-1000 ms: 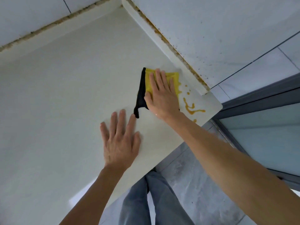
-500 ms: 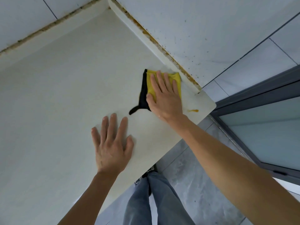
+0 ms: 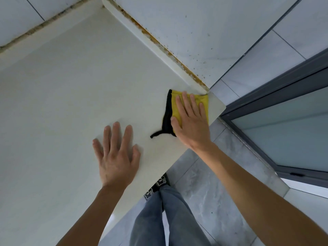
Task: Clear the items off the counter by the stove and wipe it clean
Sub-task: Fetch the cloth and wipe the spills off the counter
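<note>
The counter [image 3: 71,89] at frame left looks smooth, matt, stone-like; the yellow cloth [image 3: 174,105] is soft fabric with black trim; the wall tiles [image 3: 204,23] upper right are glossy.

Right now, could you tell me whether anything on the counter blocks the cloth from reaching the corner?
Nothing visible does: the right hand presses the yellow cloth flat on the counter, already beside its corner.

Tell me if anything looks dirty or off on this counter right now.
Yes: brown grime lines the seam where the backsplash meets the wall tile, which is speckled with spots. The counter itself shows no spill.
</note>
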{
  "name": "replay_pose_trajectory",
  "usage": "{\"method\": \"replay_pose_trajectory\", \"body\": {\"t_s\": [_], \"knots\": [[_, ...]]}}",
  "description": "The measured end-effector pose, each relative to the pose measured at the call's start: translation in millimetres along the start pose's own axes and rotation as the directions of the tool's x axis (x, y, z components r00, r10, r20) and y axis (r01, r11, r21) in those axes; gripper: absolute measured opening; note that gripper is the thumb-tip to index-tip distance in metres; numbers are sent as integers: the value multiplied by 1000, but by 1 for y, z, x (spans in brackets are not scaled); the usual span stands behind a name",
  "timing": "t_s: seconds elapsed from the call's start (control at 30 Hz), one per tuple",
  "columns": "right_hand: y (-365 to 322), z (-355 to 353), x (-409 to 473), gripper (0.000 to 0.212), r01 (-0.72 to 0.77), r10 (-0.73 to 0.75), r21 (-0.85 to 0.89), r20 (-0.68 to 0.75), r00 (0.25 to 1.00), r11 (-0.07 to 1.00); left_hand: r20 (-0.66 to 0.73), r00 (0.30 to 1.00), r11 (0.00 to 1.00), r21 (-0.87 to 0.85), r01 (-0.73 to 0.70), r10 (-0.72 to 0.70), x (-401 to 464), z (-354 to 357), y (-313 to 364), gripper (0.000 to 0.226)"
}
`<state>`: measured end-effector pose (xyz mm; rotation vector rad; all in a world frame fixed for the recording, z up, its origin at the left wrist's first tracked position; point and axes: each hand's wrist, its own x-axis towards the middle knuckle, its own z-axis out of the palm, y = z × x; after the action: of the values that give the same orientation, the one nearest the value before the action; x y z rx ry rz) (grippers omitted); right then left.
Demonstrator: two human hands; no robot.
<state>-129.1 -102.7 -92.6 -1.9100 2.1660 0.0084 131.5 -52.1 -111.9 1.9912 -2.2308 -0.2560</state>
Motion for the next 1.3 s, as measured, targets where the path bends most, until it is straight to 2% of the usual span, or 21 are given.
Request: {"method": "replay_pose_trajectory", "body": {"t_s": [0.07,0.17,0.27,0.5,0.63,0.83,0.9,1.03,1.13,1.3], "knots": [[-25,5,-1,70,-59,59,18,-26,998,998,-2,1000,1000,-2,2,-2,0,-2,1,62],[-43,16,-25,71,97,-96,9,-44,994,995,15,1000,1000,1,-6,6,-1,-4,1,63],[-20,23,-50,71,197,-198,-17,-49,979,980,20,1000,1000,-7,-2,2,-1,-6,1,63],[45,5,-36,72,134,-134,-75,10,991,988,35,999,1000,-4,-12,12,0,-3,-1,61],[24,4,-16,71,103,-103,-56,10,995,993,46,999,1000,17,-13,12,1,-4,0,59],[-9,4,11,71,192,-192,3,-21,981,981,41,999,1000,24,-5,4,1,-10,3,59],[3,8,-2,71,317,-318,-33,-14,948,948,62,998,1000,7,16,-17,0,-13,7,60],[53,3,-11,71,587,-586,-105,48,809,802,87,988,991,-32,128,-125,-4,-15,27,61],[72,-2,8,73,666,-656,-130,114,746,735,127,966,968,-79,237,-226,-13,-14,49,67],[58,-10,40,73,714,-698,-136,148,701,687,194,927,934,-98,343,-320,-32,-15,81,70]]}}
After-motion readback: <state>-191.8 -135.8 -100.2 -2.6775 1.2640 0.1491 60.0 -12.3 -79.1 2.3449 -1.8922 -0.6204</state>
